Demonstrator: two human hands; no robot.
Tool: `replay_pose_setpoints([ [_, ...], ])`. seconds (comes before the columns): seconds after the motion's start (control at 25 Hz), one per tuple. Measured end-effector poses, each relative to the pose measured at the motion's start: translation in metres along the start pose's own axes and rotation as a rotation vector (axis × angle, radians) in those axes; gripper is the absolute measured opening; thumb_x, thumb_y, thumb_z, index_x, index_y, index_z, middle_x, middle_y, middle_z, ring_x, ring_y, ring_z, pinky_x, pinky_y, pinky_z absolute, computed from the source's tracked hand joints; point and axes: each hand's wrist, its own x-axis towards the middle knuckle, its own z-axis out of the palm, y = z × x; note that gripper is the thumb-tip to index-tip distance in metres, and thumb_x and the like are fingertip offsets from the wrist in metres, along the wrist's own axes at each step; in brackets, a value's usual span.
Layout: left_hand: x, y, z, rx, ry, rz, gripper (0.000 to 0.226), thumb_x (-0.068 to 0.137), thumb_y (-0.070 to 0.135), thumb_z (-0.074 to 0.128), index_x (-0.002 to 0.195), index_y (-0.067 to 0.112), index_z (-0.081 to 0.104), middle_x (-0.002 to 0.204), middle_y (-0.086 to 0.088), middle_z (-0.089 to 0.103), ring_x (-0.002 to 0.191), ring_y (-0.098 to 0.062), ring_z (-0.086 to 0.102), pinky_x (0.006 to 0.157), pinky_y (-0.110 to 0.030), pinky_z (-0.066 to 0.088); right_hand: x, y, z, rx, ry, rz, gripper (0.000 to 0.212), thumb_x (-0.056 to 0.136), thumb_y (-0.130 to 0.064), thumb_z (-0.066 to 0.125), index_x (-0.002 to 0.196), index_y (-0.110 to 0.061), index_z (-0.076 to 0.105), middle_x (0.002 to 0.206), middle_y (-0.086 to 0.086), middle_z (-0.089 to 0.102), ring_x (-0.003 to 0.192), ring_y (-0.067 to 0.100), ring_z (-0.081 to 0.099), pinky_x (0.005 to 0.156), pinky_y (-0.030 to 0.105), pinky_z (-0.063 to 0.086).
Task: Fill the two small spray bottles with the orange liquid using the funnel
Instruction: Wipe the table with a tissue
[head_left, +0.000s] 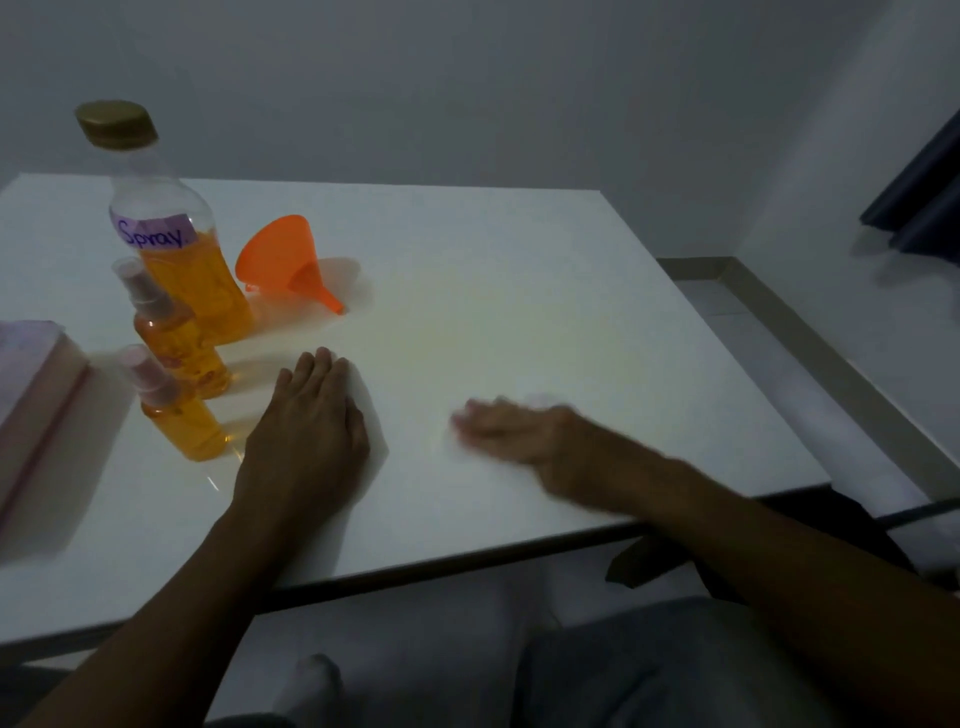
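A tall clear bottle (176, 249) with a gold cap and a purple "Spray" label stands at the left, about half full of orange liquid. In front of it stand two small spray bottles, one (176, 343) behind the other (179, 421), both capped and holding orange liquid. An orange funnel (283, 260) lies on its side to the right of the tall bottle. My left hand (306, 426) lies flat on a white tissue just right of the nearer small bottle. My right hand (514, 431) is blurred, flat over the table, with something white under its fingers.
The white table (519, 291) ends at a dark front edge near my lap. A pink box (36, 405) sits at the left edge. A dark object (919, 202) shows at the far right, beside a floor ledge.
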Motion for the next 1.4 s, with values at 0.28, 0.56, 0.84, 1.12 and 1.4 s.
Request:
replay_pose_setpoints([
  [0.28,0.003,-0.001,0.003,0.021,-0.007,0.019,0.063,0.093,0.033,0.016,0.145,0.0,0.033,0.153,-0.021,0.032,0.145,-0.03,0.024,0.119,-0.044,0.017,0.013,0.085,-0.043,-0.016,0.352,0.881,0.069,0.086,0.014,0.035,0.151,-0.009,0.04,0.158,0.015,0.039,0.146,0.033,0.036,0.122,0.035,0.024],
  [0.56,0.004,-0.004,0.006,0.007,0.014,0.048,0.062,0.095,0.033,0.016,0.143,0.0,0.035,0.151,-0.023,0.033,0.144,-0.032,0.026,0.119,-0.044,0.016,-0.036,-0.003,0.013,-0.008,0.118,0.096,0.083,0.08,0.027,0.047,0.15,-0.016,0.03,0.16,0.008,0.034,0.149,0.027,0.031,0.122,0.053,0.022],
  [0.84,0.003,-0.002,0.007,0.035,0.037,0.059,0.061,0.092,0.027,0.019,0.139,-0.005,0.039,0.147,-0.029,0.037,0.139,-0.039,0.032,0.117,-0.049,0.02,-0.059,0.077,-0.045,0.0,0.372,0.887,0.074,0.081,0.023,0.036,0.15,-0.004,0.041,0.161,0.012,0.032,0.151,0.024,0.027,0.124,0.028,0.011],
  [1.12,0.003,-0.008,0.01,0.043,0.037,0.087,0.062,0.095,0.032,0.015,0.142,-0.003,0.037,0.148,-0.027,0.035,0.141,-0.037,0.029,0.118,-0.047,0.018,-0.038,-0.021,0.004,0.081,0.072,0.046,0.068,0.086,0.022,0.04,0.148,-0.005,0.043,0.158,0.009,0.038,0.15,0.027,0.031,0.124,0.05,0.021],
  [1.4,0.004,-0.006,0.013,0.048,0.038,0.08,0.064,0.095,0.034,0.013,0.143,-0.002,0.034,0.15,-0.026,0.034,0.143,-0.035,0.027,0.118,-0.046,0.016,-0.095,0.066,-0.044,0.012,0.245,0.629,0.073,0.084,0.021,0.036,0.148,-0.013,0.041,0.157,0.005,0.038,0.148,0.029,0.034,0.125,0.036,0.018],
])
